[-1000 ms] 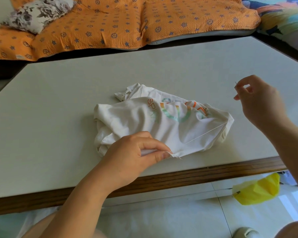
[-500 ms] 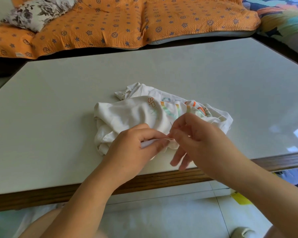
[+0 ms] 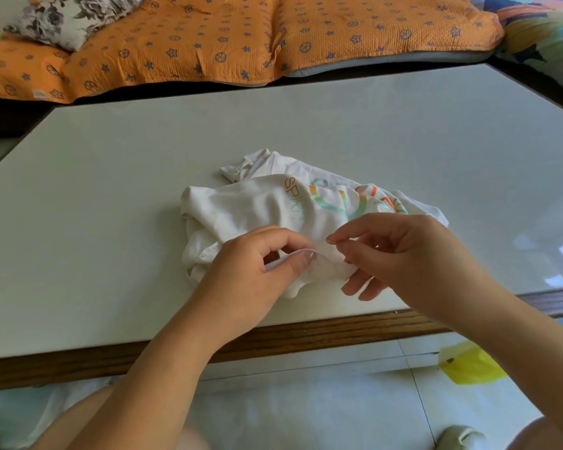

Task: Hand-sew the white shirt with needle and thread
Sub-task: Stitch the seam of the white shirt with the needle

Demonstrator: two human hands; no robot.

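View from above, looking down at a pale table (image 3: 111,190) with a wooden front edge. A crumpled white shirt (image 3: 257,206) with a pastel printed logo lies bunched near the table's front edge, in the middle.

The left hand (image 3: 251,274) rests on the near side of the shirt. Its grip is narrow: thumb and forefinger pinch a raised fold of the fabric. The right hand (image 3: 403,248) is just beside it, thumb and forefinger tips closed on a thin glint that looks like the needle (image 3: 331,241), right at the pinched fold. Its other fingers hang loosely spread over the cloth. The thread is too fine to make out.

The sewing appears to be under way, with a stitch being placed at the held fold. No finished line of stitches shows, so how much is sewn and how much remains cannot be told. The fold is not visibly closed or knotted off.

An orange patterned quilt (image 3: 208,43) lies beyond the table, and a yellow plastic bag (image 3: 468,365) lies on the tiled floor to the right.
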